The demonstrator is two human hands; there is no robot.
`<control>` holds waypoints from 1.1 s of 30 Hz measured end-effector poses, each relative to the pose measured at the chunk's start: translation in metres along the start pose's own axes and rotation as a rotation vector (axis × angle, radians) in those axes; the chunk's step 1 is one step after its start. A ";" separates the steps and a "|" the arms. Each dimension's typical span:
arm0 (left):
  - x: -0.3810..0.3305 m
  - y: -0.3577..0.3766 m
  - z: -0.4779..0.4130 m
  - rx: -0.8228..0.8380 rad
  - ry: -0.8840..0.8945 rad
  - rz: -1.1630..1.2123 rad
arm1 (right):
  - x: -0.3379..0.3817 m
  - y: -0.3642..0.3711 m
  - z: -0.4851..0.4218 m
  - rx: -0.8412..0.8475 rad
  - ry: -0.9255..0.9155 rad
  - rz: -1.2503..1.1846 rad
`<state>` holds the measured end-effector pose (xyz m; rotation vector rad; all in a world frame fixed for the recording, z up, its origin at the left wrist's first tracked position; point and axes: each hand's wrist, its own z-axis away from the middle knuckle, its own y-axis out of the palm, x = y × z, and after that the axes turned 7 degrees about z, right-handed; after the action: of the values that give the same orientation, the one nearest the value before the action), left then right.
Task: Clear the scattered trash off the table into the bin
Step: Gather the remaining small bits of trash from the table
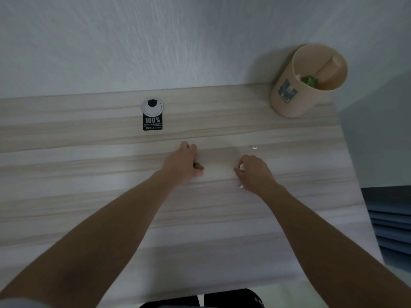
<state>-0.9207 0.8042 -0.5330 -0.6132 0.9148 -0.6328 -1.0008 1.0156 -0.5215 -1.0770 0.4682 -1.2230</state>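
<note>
Both hands low on the counter [89, 174], gathering scraps. Left hand [182, 163] curled shut, fingers [189, 150] wrapped on a small brown scrap [198, 166] whose end pokes out beside the thumb. Right hand [253, 172] cupped and closed on white bits [241, 167], a sliver of white showing at its near edge too; probably bunched in the fist so several pieces go in one trip. One more white scrap [254, 147] loose on the counter just beyond the right hand, not yet picked up. Bin [289, 103] upright at the far right corner against the wall, well apart from both hands, with something green [309, 81] already inside. Cable port [153, 106] with a black label [152, 123] at mid-rear, fixed, not trash. Likely next: the last scrap, then a reach to the bin.
</note>
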 end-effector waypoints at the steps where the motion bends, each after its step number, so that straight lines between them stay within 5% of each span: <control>1: 0.001 -0.001 0.001 0.006 0.002 -0.003 | 0.001 -0.001 0.002 -0.002 0.003 -0.010; 25: -0.015 -0.032 0.051 -0.065 0.205 0.062 | 0.000 -0.039 0.079 -0.106 0.146 -0.091; 33: -0.045 -0.008 0.045 0.039 0.141 0.154 | -0.038 -0.040 0.071 -0.087 0.154 -0.149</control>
<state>-0.9051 0.8409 -0.4831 -0.4619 1.0682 -0.5588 -0.9779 1.0807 -0.4640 -1.1109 0.5716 -1.4347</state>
